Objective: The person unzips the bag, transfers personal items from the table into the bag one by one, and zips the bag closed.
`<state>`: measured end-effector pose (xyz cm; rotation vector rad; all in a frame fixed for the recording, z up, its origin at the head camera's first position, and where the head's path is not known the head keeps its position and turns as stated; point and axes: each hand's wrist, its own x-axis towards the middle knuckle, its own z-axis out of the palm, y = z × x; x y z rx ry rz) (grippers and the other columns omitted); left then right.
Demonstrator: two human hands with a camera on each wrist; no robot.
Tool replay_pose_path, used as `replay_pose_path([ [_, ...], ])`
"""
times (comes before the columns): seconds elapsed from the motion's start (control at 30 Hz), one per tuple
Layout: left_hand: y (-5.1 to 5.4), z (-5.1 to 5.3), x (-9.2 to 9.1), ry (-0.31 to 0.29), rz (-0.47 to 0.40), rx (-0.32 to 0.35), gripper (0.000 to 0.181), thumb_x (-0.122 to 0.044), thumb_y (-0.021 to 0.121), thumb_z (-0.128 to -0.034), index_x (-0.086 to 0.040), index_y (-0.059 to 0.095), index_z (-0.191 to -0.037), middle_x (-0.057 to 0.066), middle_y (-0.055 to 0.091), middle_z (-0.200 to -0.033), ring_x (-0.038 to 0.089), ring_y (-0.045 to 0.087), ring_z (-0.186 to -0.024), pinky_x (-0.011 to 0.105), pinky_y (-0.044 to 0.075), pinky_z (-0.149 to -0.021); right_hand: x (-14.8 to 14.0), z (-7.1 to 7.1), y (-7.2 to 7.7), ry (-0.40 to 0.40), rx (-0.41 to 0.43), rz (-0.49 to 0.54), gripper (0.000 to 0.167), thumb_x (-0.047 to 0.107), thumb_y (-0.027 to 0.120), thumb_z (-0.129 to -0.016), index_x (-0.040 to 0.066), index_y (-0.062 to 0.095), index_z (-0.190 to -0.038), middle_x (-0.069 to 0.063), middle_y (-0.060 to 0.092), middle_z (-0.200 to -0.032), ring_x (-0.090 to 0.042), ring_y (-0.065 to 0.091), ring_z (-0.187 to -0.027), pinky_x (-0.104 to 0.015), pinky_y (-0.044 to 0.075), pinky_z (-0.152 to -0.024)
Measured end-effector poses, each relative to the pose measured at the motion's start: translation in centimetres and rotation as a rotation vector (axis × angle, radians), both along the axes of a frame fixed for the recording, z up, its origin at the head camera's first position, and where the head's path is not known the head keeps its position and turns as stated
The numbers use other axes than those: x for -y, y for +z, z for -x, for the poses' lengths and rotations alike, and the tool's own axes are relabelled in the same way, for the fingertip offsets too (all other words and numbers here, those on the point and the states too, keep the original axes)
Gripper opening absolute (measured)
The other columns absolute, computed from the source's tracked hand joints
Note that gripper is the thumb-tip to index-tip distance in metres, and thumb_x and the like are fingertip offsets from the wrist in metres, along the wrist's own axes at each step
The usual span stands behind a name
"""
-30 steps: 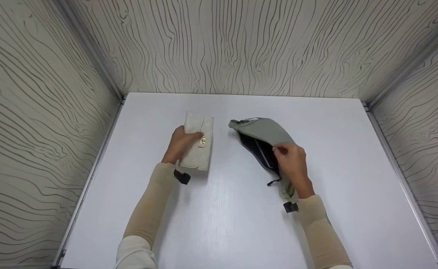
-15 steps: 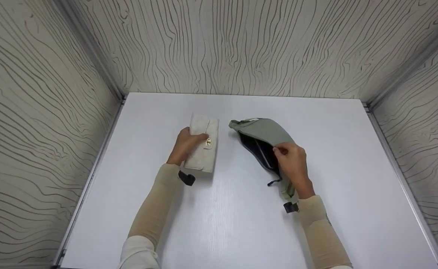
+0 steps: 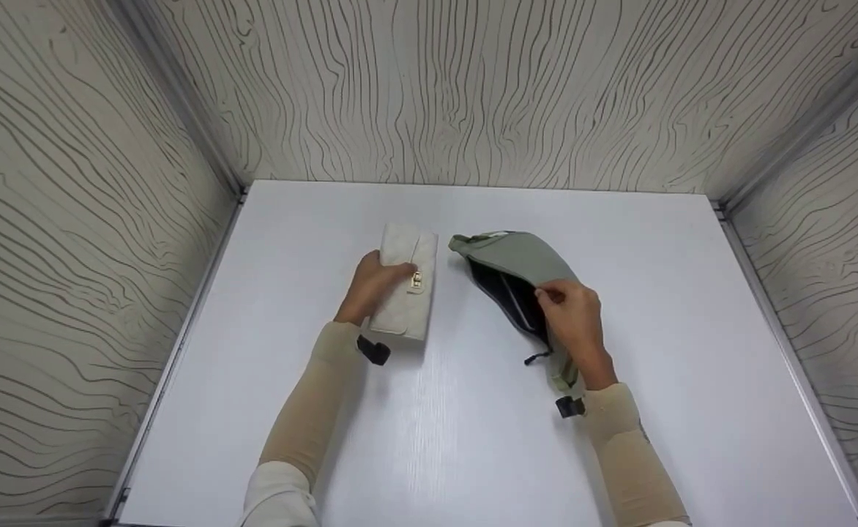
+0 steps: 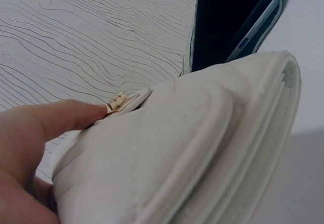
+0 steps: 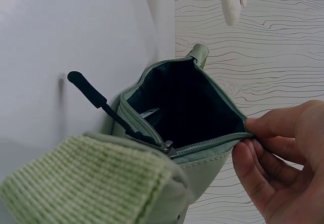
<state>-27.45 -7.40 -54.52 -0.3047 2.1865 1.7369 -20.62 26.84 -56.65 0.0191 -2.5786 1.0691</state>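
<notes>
In the head view, the white wallet (image 3: 403,311) has slid a little to the right and slightly down, to just left of the frame's middle. The left hand (image 3: 372,287) gripping it has moved along with it, and so have the beige sleeve (image 3: 308,410) and the black wrist piece (image 3: 374,351). The gap between wallet and green bag (image 3: 524,252) has narrowed, the wallet's upper right corner now near the bag's left tip.

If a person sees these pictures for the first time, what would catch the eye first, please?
Probably the green pouch, gaping open on the white table, pinched by the right grip. Next, left of it in the head view, the cream quilted wallet with a gold clasp, held in the left grip.
</notes>
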Motion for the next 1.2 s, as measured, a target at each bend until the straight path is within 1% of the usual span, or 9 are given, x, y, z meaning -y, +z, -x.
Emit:
replay_pose_path([
  [0.1,-0.1,-0.1,-0.2,0.006,-0.003,-0.007,0.077,-0.035,0.076,-0.0899,0.002,0.046,-0.15,0.013,0.065,-0.125,0.027,0.064,-0.113,0.044,0.054,-0.104,0.0,0.0,0.0,0.002,0.004,0.001,0.01,0.008,0.077,-0.096,0.001,0.082,-0.1,-0.014,0.079,-0.093,-0.025,0.071,-0.083,-0.031,0.054,-0.073],
  [0.23,-0.2,-0.2,-0.4,0.005,-0.011,-0.014,0.074,-0.034,0.076,-0.0897,0.003,0.048,-0.148,0.013,0.066,-0.122,0.027,0.066,-0.11,0.042,0.056,-0.098,0.0,0.0,0.0,0.004,0.012,0.004,0.01,0.008,0.077,-0.096,0.001,0.082,-0.101,-0.014,0.079,-0.095,-0.025,0.071,-0.084,-0.032,0.055,-0.074],
  [0.43,-0.6,-0.5,-0.7,-0.013,-0.028,-0.022,0.071,-0.034,0.075,-0.0902,0.002,0.05,-0.146,0.013,0.067,-0.119,0.026,0.067,-0.105,0.038,0.058,-0.09,0.1,0.0,0.0,0.003,0.0,-0.005,0.01,0.006,0.077,-0.095,0.0,0.082,-0.101,-0.016,0.079,-0.094,-0.027,0.072,-0.084,-0.037,0.056,-0.075],
  [0.57,-1.0,-0.6,-0.9,-0.017,-0.044,-0.019,0.068,-0.032,0.076,-0.0899,0.002,0.051,-0.143,0.013,0.067,-0.12,0.026,0.067,-0.105,0.037,0.058,-0.088,0.1,0.0,0.0,0.006,-0.012,-0.011,0.009,0.004,0.079,-0.094,-0.002,0.082,-0.1,-0.017,0.078,-0.091,-0.028,0.072,-0.082,-0.036,0.056,-0.073],
  [0.67,-1.1,-0.7,-1.2,-0.005,-0.049,-0.01,0.066,-0.032,0.077,-0.0884,0.002,0.053,-0.14,0.013,0.068,-0.118,0.025,0.068,-0.103,0.036,0.058,-0.085,0.1,0.0,0.0,0.003,-0.016,-0.009,0.009,0.004,0.079,-0.093,-0.002,0.082,-0.1,-0.016,0.078,-0.09,-0.027,0.071,-0.081,-0.035,0.055,-0.072],
  [0.8,-1.3,-0.7,-1.4,-0.001,-0.053,-0.012,0.066,-0.033,0.078,-0.0873,0.002,0.054,-0.138,0.013,0.068,-0.117,0.025,0.068,-0.102,0.036,0.058,-0.085,0.1,0.1,0.0,0.002,-0.017,-0.007,0.009,0.006,0.079,-0.094,-0.001,0.082,-0.099,-0.016,0.078,-0.09,-0.026,0.071,-0.081,-0.032,0.054,-0.072],
  [0.93,-1.6,-0.7,-1.6,-0.003,-0.044,-0.003,0.069,-0.035,0.079,-0.0871,0.002,0.054,-0.14,0.013,0.068,-0.119,0.026,0.068,-0.104,0.038,0.059,-0.089,0.1,0.1,-0.1,0.002,-0.008,-0.004,0.01,0.007,0.078,-0.095,0.0,0.082,-0.1,-0.015,0.078,-0.091,-0.026,0.071,-0.081,-0.03,0.054,-0.072],
  [1.03,-1.7,-0.7,-1.7,-0.007,-0.044,0.009,0.07,-0.036,0.079,-0.0873,0.002,0.053,-0.141,0.013,0.068,-0.119,0.026,0.068,-0.105,0.038,0.059,-0.09,0.1,0.1,0.0,0.0,-0.003,0.0,0.01,0.008,0.078,-0.095,0.0,0.082,-0.1,-0.015,0.078,-0.092,-0.026,0.071,-0.082,-0.031,0.054,-0.073],
  [1.2,-1.9,-0.8,-1.9,-0.017,-0.064,0.012,0.068,-0.034,0.078,-0.0883,0.002,0.053,-0.14,0.013,0.068,-0.119,0.026,0.068,-0.103,0.037,0.059,-0.087,0.1,0.1,0.0,-0.001,0.0,0.001,0.01,0.007,0.078,-0.095,0.0,0.081,-0.1,-0.016,0.078,-0.092,-0.027,0.07,-0.083,-0.033,0.054,-0.073],
])
